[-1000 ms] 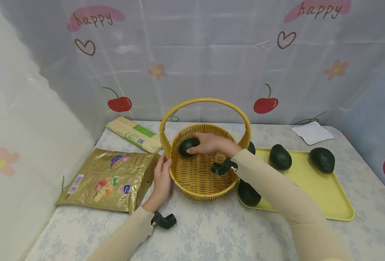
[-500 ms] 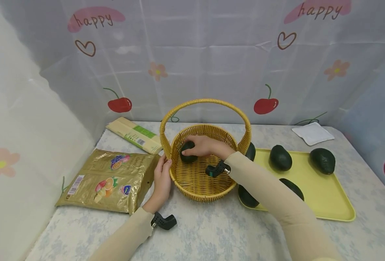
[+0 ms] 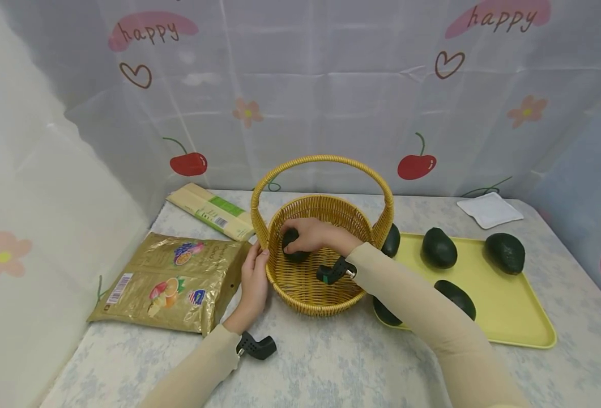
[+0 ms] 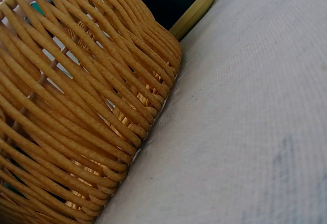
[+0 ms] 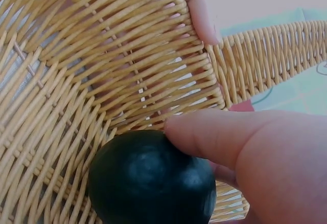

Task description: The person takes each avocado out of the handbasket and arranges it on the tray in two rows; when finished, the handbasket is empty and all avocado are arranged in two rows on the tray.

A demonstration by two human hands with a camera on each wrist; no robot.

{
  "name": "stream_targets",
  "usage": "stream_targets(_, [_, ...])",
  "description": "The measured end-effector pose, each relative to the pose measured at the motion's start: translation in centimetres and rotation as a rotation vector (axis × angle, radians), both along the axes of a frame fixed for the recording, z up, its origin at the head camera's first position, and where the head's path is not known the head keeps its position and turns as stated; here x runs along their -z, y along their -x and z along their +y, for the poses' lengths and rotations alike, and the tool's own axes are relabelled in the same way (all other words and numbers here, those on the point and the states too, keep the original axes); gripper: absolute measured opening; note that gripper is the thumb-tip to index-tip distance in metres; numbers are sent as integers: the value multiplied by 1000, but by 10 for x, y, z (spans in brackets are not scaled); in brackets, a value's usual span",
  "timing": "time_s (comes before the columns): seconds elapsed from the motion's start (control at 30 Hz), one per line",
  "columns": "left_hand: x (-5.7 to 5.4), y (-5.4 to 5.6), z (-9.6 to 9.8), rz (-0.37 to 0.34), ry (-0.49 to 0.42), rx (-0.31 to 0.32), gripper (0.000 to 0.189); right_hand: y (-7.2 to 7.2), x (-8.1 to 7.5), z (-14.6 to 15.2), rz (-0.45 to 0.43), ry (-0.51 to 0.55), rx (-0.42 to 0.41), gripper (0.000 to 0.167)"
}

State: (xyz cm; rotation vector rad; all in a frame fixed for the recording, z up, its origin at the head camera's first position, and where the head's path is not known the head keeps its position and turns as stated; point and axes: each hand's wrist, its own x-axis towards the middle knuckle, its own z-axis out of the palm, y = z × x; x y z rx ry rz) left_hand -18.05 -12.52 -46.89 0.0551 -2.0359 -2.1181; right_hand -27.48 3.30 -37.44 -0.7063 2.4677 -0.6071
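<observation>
My right hand [image 3: 311, 234] reaches down inside the yellow wicker basket [image 3: 319, 309]. It grips a dark green avocado [image 3: 296, 256] near the basket's left inner wall. Close up in the right wrist view, the thumb lies over the top of the glossy avocado [image 5: 150, 180], beside the woven wall. My left hand [image 3: 253, 283] rests against the outside of the basket at left, its thumb tip right at the rim by the handle's base. Only the outer weave of the basket [image 4: 87, 96] fills the left wrist view, with that hand out of sight.
A yellow tray [image 3: 514, 311] with several avocados [image 3: 439, 248] stands right of the basket, partly under my right forearm. At left lie a gold fruit-print bag [image 3: 162, 283] and a flat green-and-cream packet [image 3: 211, 209]. A white packet [image 3: 490, 209] lies back right. The tall basket handle [image 3: 323, 158] arches over my right hand.
My right hand has moved lower into the basket with the avocado. The forearm's shift left uncovers another avocado on the tray. My left hand stays at the basket's side.
</observation>
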Motion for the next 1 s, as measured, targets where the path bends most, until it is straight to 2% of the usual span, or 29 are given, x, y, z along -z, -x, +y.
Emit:
stream_targets(0.73, [-1, 0, -1, 0, 10, 6, 48, -2, -3, -1, 52, -6, -46, 52])
stream_targets(1.0, [-1, 0, 0, -2, -6, 11, 48, -7, -9, 9, 54, -23, -95, 54])
